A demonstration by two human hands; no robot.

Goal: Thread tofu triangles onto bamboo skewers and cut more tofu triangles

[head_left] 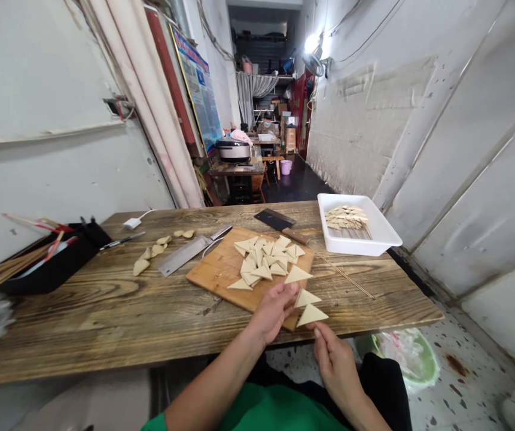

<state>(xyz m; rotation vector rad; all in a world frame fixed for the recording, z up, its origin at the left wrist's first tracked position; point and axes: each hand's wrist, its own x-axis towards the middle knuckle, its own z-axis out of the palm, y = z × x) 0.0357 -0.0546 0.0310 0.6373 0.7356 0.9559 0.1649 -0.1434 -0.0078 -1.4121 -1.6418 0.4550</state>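
Note:
Three pale triangular food slices (312, 315) line up in a row over the board's near right corner, between my hands. My left hand (276, 311) is closed, its thumb and fingertips pinching the edge of the slices. Below the row, my right hand (335, 359) is closed in a pinch at the end of a thin skewer, mostly hidden behind the slices and fingers. A pile of similar triangular slices (261, 260) lies on the wooden cutting board (212, 269), just beyond my left hand.
A brown-handled cleaver (279, 224) lies behind the board, a metal cleaver (185, 254) left of it. Loose skewers (344, 275) rest to the right. A white tray (358, 244) holds filled skewers. Offcuts (149, 254) and a black box (46, 269) are left; a green bin (432, 365) stands below.

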